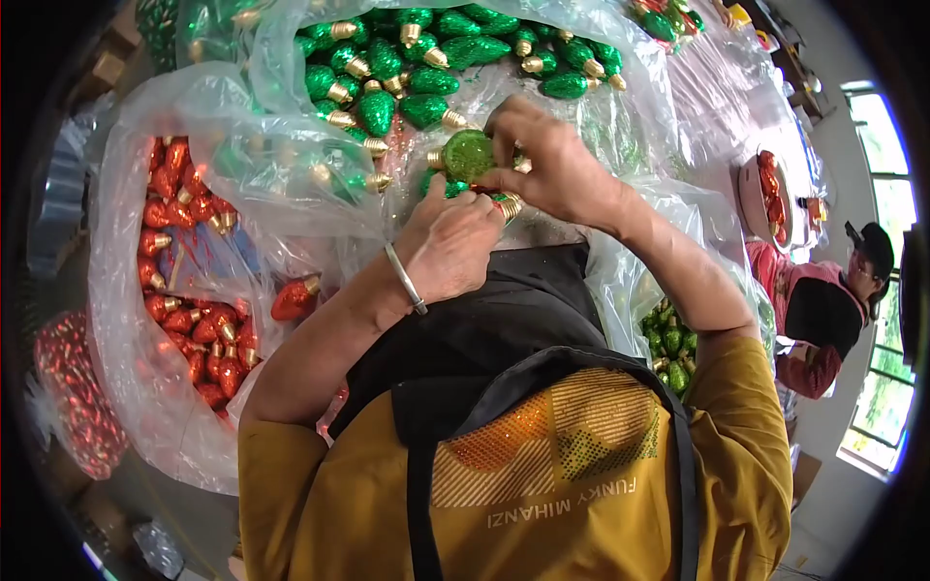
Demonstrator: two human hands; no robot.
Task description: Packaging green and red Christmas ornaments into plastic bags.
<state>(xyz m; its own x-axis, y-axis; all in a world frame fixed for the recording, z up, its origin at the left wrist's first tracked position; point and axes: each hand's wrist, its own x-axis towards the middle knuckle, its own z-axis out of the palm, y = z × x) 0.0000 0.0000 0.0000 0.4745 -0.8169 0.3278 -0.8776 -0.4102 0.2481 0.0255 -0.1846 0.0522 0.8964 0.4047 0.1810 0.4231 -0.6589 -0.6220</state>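
My left hand (450, 242), with a pale bangle at the wrist, curls closed around green glittery bulb ornaments. A gold screw base (509, 207) sticks out beside its knuckles. Just beyond its fingers is a rounder, olive-green bulb ornament (468, 156) with a gold base toward the left. The bent fingers and thumb of my right hand (547, 160) pinch at that bulb's right edge. Whether anything small sits between those fingertips is hidden. Loose green bulb ornaments (426, 80) with gold bases lie on the plastic-covered surface ahead of both hands.
To the left, clear plastic sheeting (116, 281) surrounds many red bulb ornaments (208, 329). One red bulb (294, 298) lies nearer my left forearm. Small green bulbs (668, 344) sit by my right elbow. A round tub (765, 198) holds red ones; another person (823, 310) is at far right.
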